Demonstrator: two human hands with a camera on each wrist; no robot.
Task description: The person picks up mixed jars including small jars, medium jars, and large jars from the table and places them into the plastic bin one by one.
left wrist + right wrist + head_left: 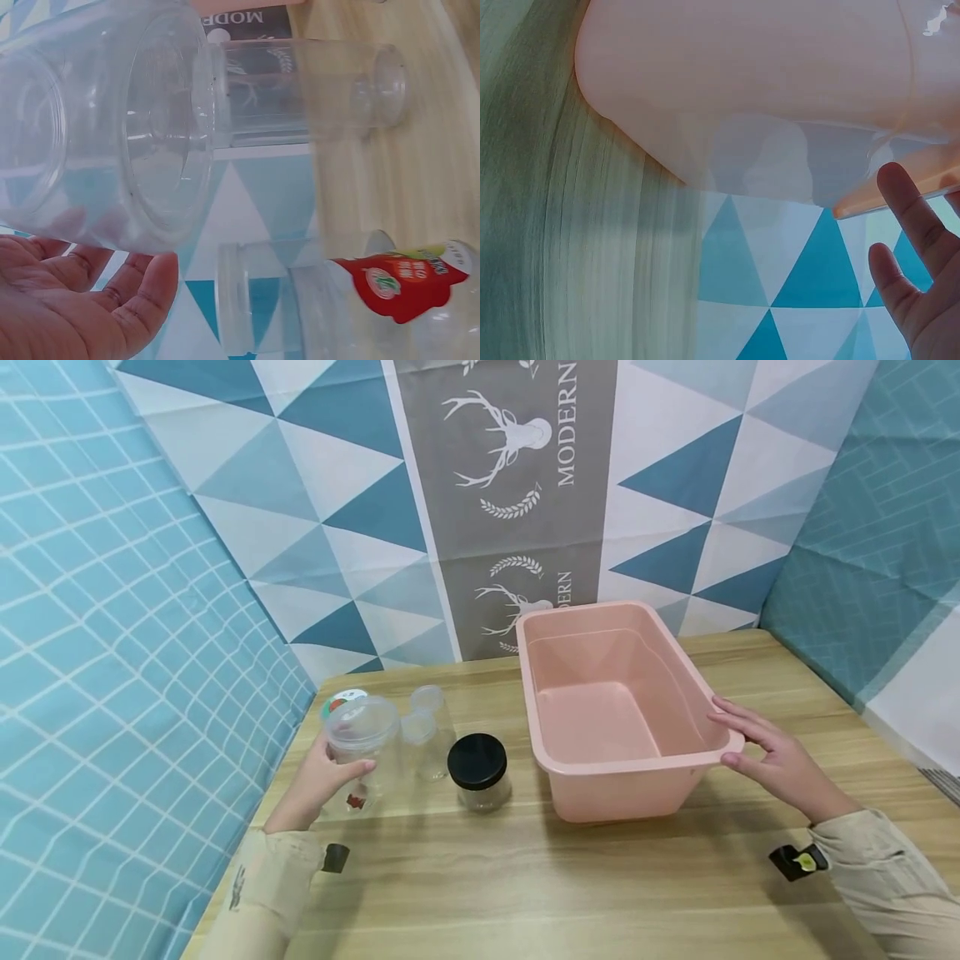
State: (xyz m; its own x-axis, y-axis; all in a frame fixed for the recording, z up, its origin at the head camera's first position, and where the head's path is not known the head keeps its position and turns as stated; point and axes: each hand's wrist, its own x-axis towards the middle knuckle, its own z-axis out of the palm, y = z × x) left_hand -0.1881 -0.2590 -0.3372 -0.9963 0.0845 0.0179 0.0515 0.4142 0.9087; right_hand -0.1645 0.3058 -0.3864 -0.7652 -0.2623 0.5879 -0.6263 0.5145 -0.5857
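Note:
My left hand (318, 781) holds a wide clear plastic jar (367, 731) at the left of the table, thumb on the near side. In the left wrist view the curled fingers (146, 289) lie along the wall of this jar (82, 142). Beside it stand slim clear containers (438, 735) and a clear jar with a red label (397, 289), partly hidden in the head view. My right hand (783, 768) grips the near right corner of a pink plastic basin (622, 789), thumb outside and fingers over the rim. The right wrist view shows the fingers (911, 214) at the rim.
A clear jar with a black lid (477, 764) stands between the slim containers and the basin. A round green and white printed disc (345, 696) shows behind the held jar. Patterned cloth walls (360, 468) border the wooden table (480, 885) at the back and sides.

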